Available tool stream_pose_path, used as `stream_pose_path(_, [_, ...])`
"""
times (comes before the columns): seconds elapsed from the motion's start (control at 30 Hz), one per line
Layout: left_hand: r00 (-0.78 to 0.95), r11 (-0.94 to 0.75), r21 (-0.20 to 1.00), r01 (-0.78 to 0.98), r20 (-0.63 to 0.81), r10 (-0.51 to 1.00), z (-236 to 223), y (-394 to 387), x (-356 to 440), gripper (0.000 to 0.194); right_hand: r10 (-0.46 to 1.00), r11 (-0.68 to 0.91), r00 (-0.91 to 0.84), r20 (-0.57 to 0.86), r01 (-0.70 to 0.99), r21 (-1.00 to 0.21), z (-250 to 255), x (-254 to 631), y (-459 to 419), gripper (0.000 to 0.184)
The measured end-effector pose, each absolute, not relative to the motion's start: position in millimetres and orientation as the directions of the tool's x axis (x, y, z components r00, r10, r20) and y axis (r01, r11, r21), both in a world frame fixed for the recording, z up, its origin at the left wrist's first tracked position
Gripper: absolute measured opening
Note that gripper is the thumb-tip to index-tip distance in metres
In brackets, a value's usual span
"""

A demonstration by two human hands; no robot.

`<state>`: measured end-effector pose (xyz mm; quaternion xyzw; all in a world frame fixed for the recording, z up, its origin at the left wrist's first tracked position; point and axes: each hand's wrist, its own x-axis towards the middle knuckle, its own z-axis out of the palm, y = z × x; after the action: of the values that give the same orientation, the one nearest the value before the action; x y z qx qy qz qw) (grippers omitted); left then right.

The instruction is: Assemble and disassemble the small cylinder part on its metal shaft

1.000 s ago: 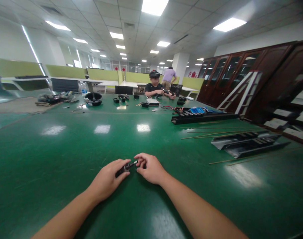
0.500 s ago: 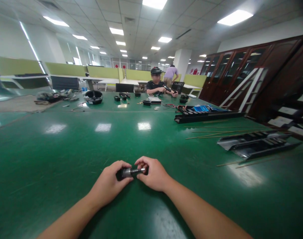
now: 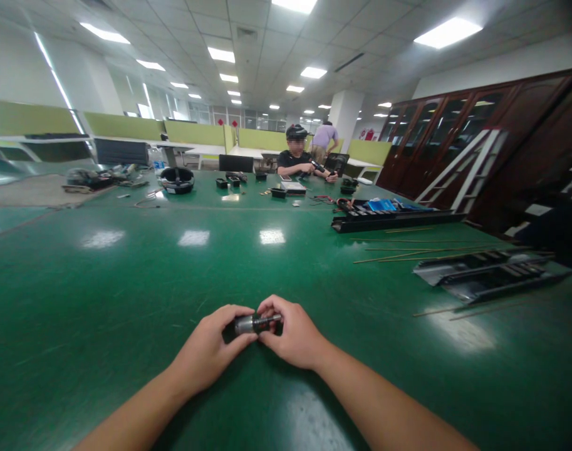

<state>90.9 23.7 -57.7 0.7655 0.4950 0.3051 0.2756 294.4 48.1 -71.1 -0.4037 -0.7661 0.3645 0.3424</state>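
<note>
Low over the green table, both hands hold a small silver metal cylinder with a narrower dark shaft (image 3: 246, 324) between them. My left hand (image 3: 212, 341) wraps its thumb and fingers around the wide silver end, whose left part is hidden in the palm. My right hand (image 3: 292, 332) curls its fingers about the thin dark end, which points to the right. The thumbs and fingertips of the two hands nearly meet. Some of the right fingers are hidden behind the hand, and the fine detail of the shaft is too small to make out.
On the green table (image 3: 126, 282), metal channels (image 3: 483, 272) and thin rods (image 3: 398, 257) lie at right. A long black rail (image 3: 393, 220), a headset (image 3: 176, 180) and small black boxes (image 3: 279, 193) are farther back. A person (image 3: 295, 156) sits opposite, holding a dark tool.
My left hand has moved slightly right with the silver cylinder, so the hands are closer together and less of the shaft shows. A dark-clothed person has come in at the right edge.
</note>
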Motion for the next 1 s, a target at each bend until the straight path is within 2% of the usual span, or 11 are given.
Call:
stream_pose_path(0.6, [0.328,-0.392,0.714,0.58,0.236,0.915,-58.9,24.8,91.3,0.028,0.888,0.376,-0.399,0.228,0.343,-0.861,-70.0,295.7,48.5,0.032])
stream_pose_path(0.7, [0.279,-0.327,0.764,0.556,0.198,0.94,-57.3,26.4,91.3,0.028,0.894,0.349,-0.398,0.207,0.327,-0.878,-71.9,295.8,50.3,0.038])
stream_pose_path(0.83, [0.177,-0.24,0.886,0.395,0.183,0.967,-57.2,28.6,91.7,0.033,0.897,0.318,-0.405,0.18,0.305,-0.898,-74.1,295.6,51.9,0.044])
stream_pose_path(1.0, [0.133,-0.25,0.874,0.417,0.213,0.968,-59.1,24.6,93.5,0.041,0.878,0.366,-0.436,0.196,0.35,-0.862,-74.8,295.4,51.5,0.042])
